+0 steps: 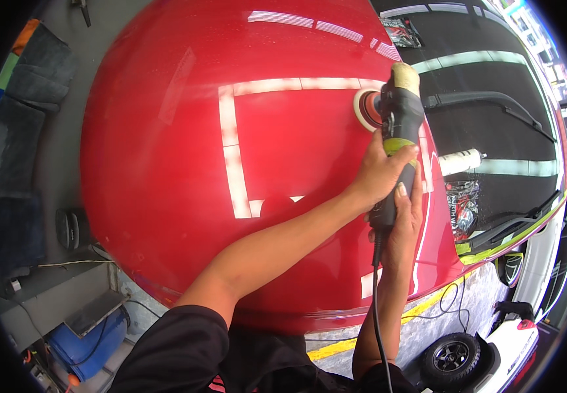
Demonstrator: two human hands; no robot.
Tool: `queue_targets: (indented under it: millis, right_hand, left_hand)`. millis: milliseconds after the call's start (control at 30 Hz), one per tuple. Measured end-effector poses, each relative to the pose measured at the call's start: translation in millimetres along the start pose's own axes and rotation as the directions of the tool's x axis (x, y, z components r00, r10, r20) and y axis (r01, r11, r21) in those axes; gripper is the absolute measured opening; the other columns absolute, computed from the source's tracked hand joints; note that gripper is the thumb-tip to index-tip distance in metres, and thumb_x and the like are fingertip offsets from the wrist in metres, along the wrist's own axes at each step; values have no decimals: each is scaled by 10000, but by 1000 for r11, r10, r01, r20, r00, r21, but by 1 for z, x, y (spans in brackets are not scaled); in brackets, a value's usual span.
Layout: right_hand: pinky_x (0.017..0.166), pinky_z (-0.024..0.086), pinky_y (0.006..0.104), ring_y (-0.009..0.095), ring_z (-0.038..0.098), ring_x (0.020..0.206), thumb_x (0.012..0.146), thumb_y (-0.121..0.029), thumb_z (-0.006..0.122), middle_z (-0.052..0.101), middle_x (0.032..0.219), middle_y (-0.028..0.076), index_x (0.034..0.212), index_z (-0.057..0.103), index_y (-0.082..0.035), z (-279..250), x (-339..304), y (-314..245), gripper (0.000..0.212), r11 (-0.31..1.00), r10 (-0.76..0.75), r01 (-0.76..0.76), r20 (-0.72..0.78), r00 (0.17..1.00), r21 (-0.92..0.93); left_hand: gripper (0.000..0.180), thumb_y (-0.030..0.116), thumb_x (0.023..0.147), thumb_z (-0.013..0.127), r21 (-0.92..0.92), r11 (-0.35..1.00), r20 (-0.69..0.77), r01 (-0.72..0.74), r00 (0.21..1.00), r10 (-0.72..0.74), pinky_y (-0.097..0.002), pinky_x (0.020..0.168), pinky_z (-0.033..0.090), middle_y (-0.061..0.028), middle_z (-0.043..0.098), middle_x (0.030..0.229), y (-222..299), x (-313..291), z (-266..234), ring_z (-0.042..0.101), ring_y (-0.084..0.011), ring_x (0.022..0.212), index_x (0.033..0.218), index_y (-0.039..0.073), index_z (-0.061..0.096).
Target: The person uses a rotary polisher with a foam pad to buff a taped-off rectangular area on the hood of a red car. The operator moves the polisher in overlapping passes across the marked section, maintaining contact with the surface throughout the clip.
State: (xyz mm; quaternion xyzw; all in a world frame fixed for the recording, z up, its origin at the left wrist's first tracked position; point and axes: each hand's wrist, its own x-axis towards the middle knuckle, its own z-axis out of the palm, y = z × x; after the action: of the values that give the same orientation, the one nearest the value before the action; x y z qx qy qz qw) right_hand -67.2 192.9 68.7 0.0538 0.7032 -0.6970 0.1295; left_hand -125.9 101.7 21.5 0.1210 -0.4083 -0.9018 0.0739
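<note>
A corded car polisher (pixel 401 118), black with a lime-green band and a pale cover on its head, stretches across the upper right of a red car hood (pixel 290 144). Its round pad (pixel 364 110), cream with an orange-red backing, sits against the paint near the windshield side. My left hand (pixel 383 171) is closed round the body just below the green band. Lower down, my right hand (pixel 404 213) grips the rear handle. From the handle's end a black cord (pixel 376 288) runs down past my right forearm.
On the windshield (pixel 453 85) lie a white tube-shaped bottle (pixel 460 162), wiper arms (pixel 486 99) and printed packets (pixel 462 206). At left are dark cloths (pixel 18 144) and a blue drum (pixel 87 347). A black-wheeled spare tyre (pixel 450 357) and looped cable (pixel 450 308) are lower right.
</note>
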Motion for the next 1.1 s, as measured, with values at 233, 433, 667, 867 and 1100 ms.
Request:
queue_targets:
  millis: [233, 433, 667, 867, 1100]
  right_hand:
    - [764, 581, 272, 134, 659, 1045, 1102, -230, 596, 585, 1445, 167, 1717, 289, -51, 79, -19, 13, 710, 1000, -13, 16, 226, 974, -15]
    - [1139, 409, 373, 271, 474, 1436, 1098, -232, 609, 442, 1631, 252, 1713, 245, 5, 166, -31, 19, 753, 997, -76, 74, 490, 868, 23]
    - [671, 547, 260, 111, 670, 852, 1099, -295, 626, 664, 1232, 141, 1722, 266, -41, 215, -19, 31, 763, 996, -84, 85, 556, 827, 23]
    - [524, 503, 252, 95, 635, 698, 1109, -329, 593, 689, 1074, 110, 1726, 254, -84, 169, 0, 12, 745, 993, -91, 108, 313, 946, -37]
    - [550, 533, 269, 128, 651, 700, 1109, -307, 587, 670, 1048, 124, 1731, 227, -79, 177, 5, 1, 754, 996, -34, 53, 252, 967, -68]
  left_hand:
    - [459, 284, 993, 762, -31, 996, -134, -78, 988, 73, -306, 737, 575, -77, 651, 1045, 71, -33, -83, 657, -130, 865, 1302, 38, 530]
    - [402, 336, 1053, 668, 101, 982, -314, -159, 932, 183, -282, 811, 550, -42, 647, 1089, 134, -69, -166, 637, -110, 936, 1339, 59, 609]
    - [394, 391, 1036, 680, 110, 981, -401, -162, 896, 192, -303, 779, 590, -37, 676, 1031, 174, -62, -208, 688, -122, 903, 1278, 83, 632]
    - [432, 274, 967, 788, 32, 998, -92, -54, 994, 57, -311, 788, 581, -48, 652, 1055, 134, -2, -158, 663, -128, 920, 1279, 64, 574]
    - [562, 309, 947, 786, 17, 1000, -66, -10, 998, 11, -314, 789, 579, -92, 634, 1091, 139, 14, -151, 653, -142, 936, 1358, 28, 525]
